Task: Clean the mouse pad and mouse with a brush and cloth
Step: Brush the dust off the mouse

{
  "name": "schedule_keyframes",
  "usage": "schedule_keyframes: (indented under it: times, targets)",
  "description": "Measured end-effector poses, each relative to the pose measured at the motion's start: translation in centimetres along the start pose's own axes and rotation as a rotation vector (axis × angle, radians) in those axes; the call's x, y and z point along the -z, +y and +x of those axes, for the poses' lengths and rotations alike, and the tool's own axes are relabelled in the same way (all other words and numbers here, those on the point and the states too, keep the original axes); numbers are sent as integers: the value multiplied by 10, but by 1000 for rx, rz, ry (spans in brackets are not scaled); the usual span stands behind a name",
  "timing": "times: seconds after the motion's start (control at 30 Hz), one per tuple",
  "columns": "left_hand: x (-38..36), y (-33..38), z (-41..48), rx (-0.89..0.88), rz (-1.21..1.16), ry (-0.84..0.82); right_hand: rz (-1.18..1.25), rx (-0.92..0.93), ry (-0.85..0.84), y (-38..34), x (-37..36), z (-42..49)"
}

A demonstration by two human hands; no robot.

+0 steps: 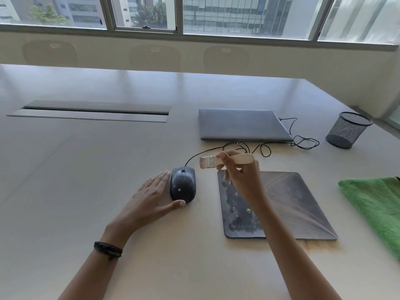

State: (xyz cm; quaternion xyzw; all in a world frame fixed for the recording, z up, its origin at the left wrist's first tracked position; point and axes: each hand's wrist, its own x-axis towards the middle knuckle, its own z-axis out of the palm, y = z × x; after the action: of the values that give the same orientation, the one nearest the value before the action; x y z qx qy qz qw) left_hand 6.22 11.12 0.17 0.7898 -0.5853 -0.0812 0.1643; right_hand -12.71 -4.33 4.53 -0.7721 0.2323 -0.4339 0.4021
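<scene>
A dark wired mouse [183, 184] with pale specks on its shell sits on the table, left of the mouse pad. My left hand [154, 197] lies flat beside it, straight fingers along its left side and thumb against its near end. My right hand [240, 176] pinches a small wooden-handled brush [225, 160], held in the air with its bristles pointing left, just above and right of the mouse. The dark mouse pad [287, 204] lies flat under that hand, dotted with pale specks. A green cloth [376, 206] lies at the right edge.
A shut grey laptop [243, 124] sits behind the pad, and the mouse cable [303, 141] loops beside it. A black mesh cup [347, 129] stands at the far right. A long cable hatch [93, 111] is set into the table at the left.
</scene>
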Motion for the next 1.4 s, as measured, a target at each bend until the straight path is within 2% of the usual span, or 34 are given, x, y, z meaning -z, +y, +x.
schedule_keyframes:
  times: [0.2, 0.4, 0.5, 0.73, 0.97, 1.23, 1.4]
  targets:
    - [4, 4, 2, 36, -69, 65, 95, -14, 195, -6, 20, 3]
    - [15, 29, 8, 2, -65, 270, 43, 25, 208, -8, 54, 3]
    - [15, 57, 21, -75, -54, 299, -15, 37, 215, -4, 82, 1]
    - [-2, 131, 73, -277, -7, 228, -103, -6, 289, 17, 150, -4]
    - [-31, 207, 128, -388, -2, 134, -183, -57, 353, 35, 218, -5]
    - [-66, 272, 181, -390, 10, -94, -254, -126, 451, 52, 302, 11]
    - [-87, 306, 201, -411, 53, -163, -294, -167, 559, 74, 345, 36]
